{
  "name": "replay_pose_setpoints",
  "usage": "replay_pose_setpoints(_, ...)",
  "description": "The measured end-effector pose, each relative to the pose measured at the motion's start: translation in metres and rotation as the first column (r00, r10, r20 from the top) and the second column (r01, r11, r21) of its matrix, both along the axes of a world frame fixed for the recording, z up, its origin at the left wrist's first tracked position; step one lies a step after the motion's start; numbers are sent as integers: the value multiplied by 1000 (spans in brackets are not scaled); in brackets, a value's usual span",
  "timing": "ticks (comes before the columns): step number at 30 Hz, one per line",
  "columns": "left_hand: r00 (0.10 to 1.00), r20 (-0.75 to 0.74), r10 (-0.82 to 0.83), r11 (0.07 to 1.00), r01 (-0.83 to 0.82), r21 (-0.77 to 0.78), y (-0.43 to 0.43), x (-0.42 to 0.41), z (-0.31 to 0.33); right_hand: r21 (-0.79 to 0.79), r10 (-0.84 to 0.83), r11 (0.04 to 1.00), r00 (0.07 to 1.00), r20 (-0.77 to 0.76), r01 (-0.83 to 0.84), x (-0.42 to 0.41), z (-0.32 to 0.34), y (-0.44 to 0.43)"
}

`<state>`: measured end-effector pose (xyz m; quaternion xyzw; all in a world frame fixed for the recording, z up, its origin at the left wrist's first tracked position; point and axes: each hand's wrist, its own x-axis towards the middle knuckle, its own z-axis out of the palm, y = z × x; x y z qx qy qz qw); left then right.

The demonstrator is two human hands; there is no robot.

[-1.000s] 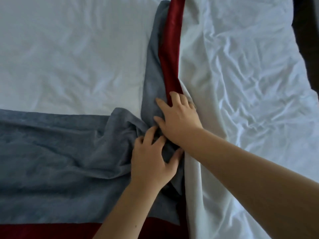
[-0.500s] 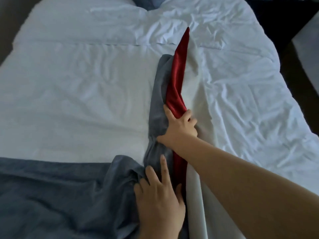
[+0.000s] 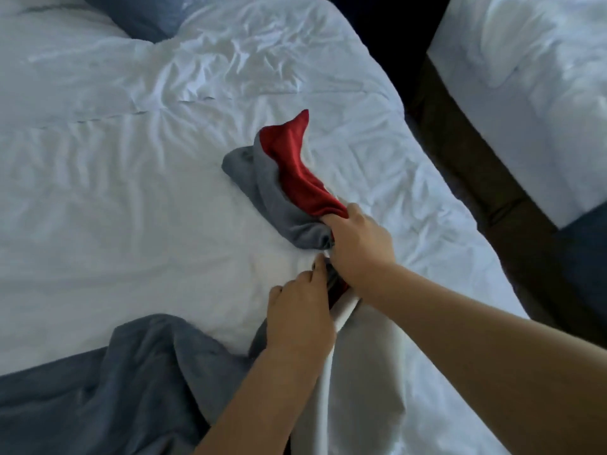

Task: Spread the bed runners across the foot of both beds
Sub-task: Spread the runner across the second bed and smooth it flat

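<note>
The right hand (image 3: 358,247) is stretched out from the near right, fingers curled round the bed runner (image 3: 295,188). The left hand (image 3: 299,315) is held just beside it, knuckles up; its grip cannot be judged.

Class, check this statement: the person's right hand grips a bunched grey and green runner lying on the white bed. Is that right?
One detail is wrong: the colour. The head view shows the right hand gripping a bunched grey and red runner lying on the white bed. Nothing green is visible.

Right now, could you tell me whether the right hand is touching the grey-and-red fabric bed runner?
Touching. The head view shows the right hand gripping the bunched grey-and-red fabric bed runner.
</note>
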<state>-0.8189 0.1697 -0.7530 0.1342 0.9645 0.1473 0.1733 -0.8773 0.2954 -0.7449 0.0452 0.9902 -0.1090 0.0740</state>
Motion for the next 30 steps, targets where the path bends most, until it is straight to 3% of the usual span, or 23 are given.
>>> replay_pose_setpoints(2,998,19,-57,993,55,102,40,9,5,26,-64,998,998,0,64,25,8,42)
replay_pose_setpoints(5,983,61,-176,979,168,118,100,29,6,32,-208,978,978,20,207,68,20,106)
replay_pose_setpoints(8,952,-2,-306,941,303,154,151,56,4,49,-373,927,927,26,371,117,26,162)
replay_pose_setpoints(11,902,-1,-432,894,428,133,191,85,-1,54,-561,828,825,68,558,170,23,207)
replay_pose_setpoints(16,823,122,-555,832,547,97,227,133,-22,43,-774,618,598,206,785,247,-4,242)
replay_pose_setpoints(21,796,124,-592,806,586,81,215,155,-39,87,-768,606,553,323,790,272,-30,237)
replay_pose_setpoints(26,869,100,-484,869,464,175,177,141,-32,347,-776,622,494,392,702,239,-22,212)
replay_pose_setpoints(28,897,103,-431,897,412,161,151,127,-29,450,-728,684,581,364,574,216,-13,188)
replay_pose_setpoints(30,931,88,-355,928,340,150,119,112,-27,459,-583,780,761,285,426,191,-4,154)
